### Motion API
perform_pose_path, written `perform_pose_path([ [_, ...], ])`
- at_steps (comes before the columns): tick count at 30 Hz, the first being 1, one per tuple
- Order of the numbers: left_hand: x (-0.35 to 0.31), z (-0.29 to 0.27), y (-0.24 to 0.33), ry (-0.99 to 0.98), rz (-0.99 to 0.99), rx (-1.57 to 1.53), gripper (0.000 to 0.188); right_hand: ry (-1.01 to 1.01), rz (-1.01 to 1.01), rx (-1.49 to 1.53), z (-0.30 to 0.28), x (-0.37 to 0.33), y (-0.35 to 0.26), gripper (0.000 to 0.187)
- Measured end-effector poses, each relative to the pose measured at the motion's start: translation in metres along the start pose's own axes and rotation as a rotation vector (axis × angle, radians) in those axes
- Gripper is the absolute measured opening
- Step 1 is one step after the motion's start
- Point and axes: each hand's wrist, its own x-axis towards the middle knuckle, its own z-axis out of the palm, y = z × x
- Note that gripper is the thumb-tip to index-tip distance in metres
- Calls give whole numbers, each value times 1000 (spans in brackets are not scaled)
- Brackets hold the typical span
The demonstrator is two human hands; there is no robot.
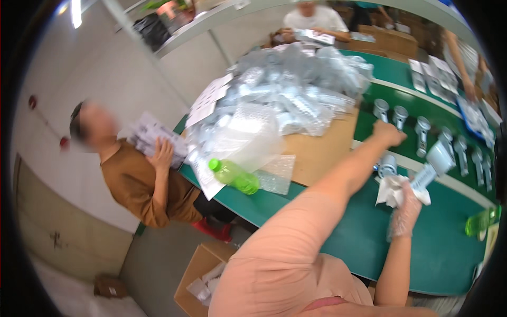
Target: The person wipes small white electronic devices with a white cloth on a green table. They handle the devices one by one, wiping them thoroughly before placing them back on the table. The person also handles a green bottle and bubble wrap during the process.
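The fingers of the gloved right hand [405,211] are closed around the pale blue handheld device [425,178], which is held above the near right part of the green table [443,251]; a crumpled white cloth [392,191] is bunched in the same grasp. Farther off, the fingers of the bare left hand [389,134] are bent at the second device from the left in a row of similar devices [422,136] laid on the dark green strip [364,127]; whether its handle is gripped cannot be told. Dark lettering is borne along the held device, too blurred to be read; the print on the white sheets [210,98] at far left is likewise illegible. The right forearm is raised from the near edge, with the device tilted toward the far right; the left arm is stretched diagonally across the table. A heap of bubble-wrapped packages [296,90] is seen at far left.
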Motion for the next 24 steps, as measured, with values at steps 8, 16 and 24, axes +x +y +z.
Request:
perform_pose_path([
  [8,6,-10,5,88,-309,-340,49,44,1,183,14,-25,-51,48],
  [16,-108,5,110,-94,813,-364,56,-764,-114,804,-2,-59,-86,59],
  [24,-163,101,119,-64,943,-192,52,-571,-52,635,-12,-55,-62,64],
])
